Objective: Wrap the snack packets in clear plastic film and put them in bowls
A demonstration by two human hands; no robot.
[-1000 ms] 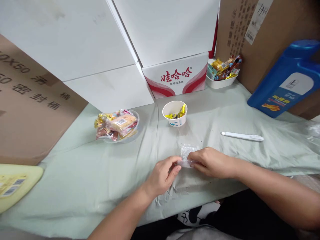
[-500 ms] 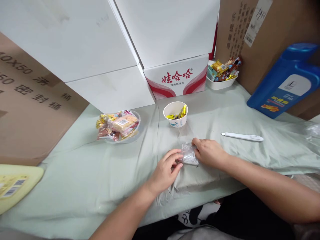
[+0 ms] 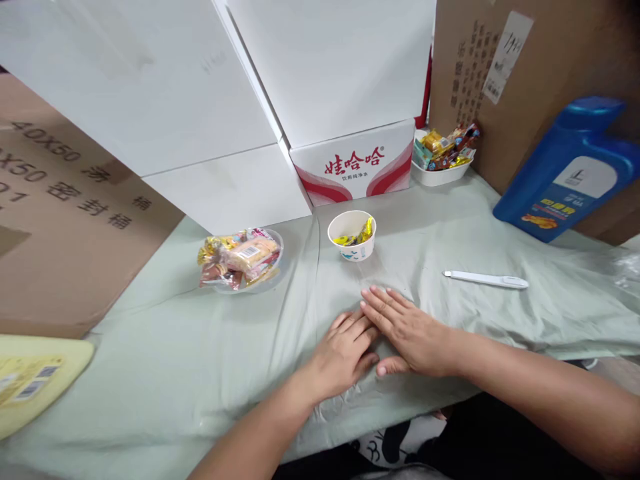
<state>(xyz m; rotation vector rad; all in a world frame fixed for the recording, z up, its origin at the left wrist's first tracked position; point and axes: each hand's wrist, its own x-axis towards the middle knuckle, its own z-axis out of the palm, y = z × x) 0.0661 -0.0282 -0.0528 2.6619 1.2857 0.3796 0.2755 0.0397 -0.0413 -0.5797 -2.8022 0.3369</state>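
My left hand [image 3: 344,355] lies palm down on the green cloth [image 3: 175,360], its fingers stretched forward. My right hand [image 3: 413,333] is flat beside it, fingers out, with its fingertips overlapping the left fingertips. The clear plastic packet seen earlier does not show now; whether it lies under my palms I cannot tell. Just beyond the hands stands a white paper cup [image 3: 351,239] with yellow-wrapped pieces [image 3: 361,233] inside. A white utility knife [image 3: 485,279] rests on the cloth to the right of my right hand.
Left of the cup is a clear bowl [image 3: 270,283] of wrapped snacks. A white tray [image 3: 441,177] of snacks sits at the back right, near a blue bottle [image 3: 560,180]. White boxes [image 3: 350,67] and brown cartons [image 3: 65,220] line the back; a pale yellow pack [image 3: 60,367] is left.
Both hands held a clear plastic packet between them; now they are pressed flat, overlapping, and the packet is out of sight. The camera view has shifted slightly.
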